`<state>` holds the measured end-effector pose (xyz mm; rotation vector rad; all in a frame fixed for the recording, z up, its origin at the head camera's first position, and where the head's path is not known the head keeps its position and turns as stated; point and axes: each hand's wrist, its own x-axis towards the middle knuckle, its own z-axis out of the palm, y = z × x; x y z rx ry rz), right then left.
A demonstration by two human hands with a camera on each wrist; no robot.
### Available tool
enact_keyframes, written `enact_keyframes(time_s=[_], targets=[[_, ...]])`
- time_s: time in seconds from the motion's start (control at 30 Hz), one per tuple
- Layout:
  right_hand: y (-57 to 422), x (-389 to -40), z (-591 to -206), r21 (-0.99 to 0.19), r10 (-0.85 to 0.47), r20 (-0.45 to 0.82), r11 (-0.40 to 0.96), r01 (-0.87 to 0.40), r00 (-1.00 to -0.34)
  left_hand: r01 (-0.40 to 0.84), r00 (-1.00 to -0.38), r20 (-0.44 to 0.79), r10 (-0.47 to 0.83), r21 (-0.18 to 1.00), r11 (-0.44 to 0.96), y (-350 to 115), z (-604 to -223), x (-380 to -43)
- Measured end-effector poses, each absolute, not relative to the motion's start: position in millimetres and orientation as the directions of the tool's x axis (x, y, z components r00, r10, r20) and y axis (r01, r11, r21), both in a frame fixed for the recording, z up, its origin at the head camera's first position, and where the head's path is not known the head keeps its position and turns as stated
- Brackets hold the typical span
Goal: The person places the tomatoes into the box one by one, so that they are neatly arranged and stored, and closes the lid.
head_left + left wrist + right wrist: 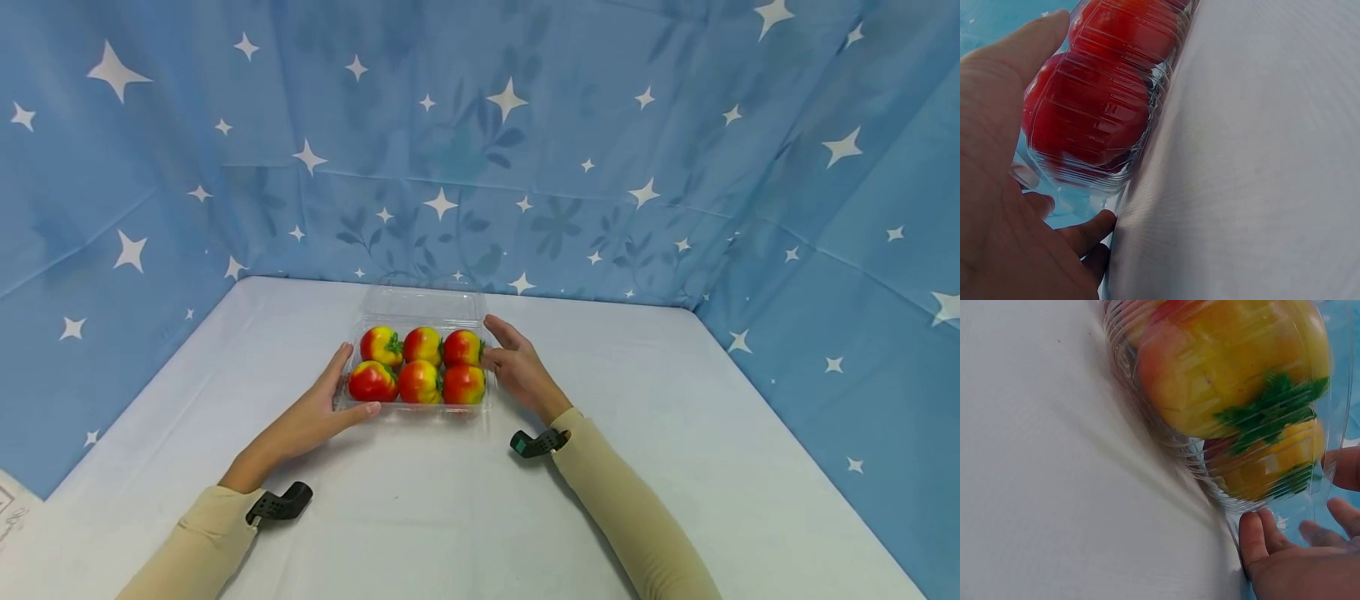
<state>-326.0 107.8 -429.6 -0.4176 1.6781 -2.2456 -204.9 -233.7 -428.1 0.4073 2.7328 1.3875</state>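
A clear plastic clamshell box (420,407) stands on the table with its see-through lid (427,302) folded back behind it. Two rows of red-and-yellow, tomato-like fruits (420,382) with green leaves fill it. My left hand (311,421) is at the box's left end, thumb stretched along the front edge and fingers along the side. At the right end is my right hand (523,371), index finger extended toward the back corner. In the right wrist view, fingertips (1252,534) are right by the ribbed lower edge of the box.
A white cloth (405,500) covers the table. Blue curtains (465,167) with white stars hang along the back and both sides. Each wrist wears a black band (279,502). A paper with markings (15,512) shows at the far left edge.
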Motion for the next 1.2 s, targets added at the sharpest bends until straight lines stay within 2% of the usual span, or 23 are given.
enact_keyframes(time_s=[0.4,0.83,1.2], targets=[[110.5,-326.5,-432.6,-0.946,-0.444,0.067,-0.314,0.085,-0.893,0.209,-0.965,0.074,0.253,0.798,0.566,-234.5,-430.7,-205.8],[111.4,-326.4,-428.5,-0.924,-0.393,0.112,-0.379,0.050,-0.913,0.214,-0.964,0.079,0.254,0.798,0.564,-232.6,-427.2,-206.6],[110.8,-326.1,-430.3,-0.940,-0.383,0.085,-0.337,0.053,-0.920,0.209,-0.965,0.075,0.253,0.803,0.558,-233.5,-428.7,-204.7]])
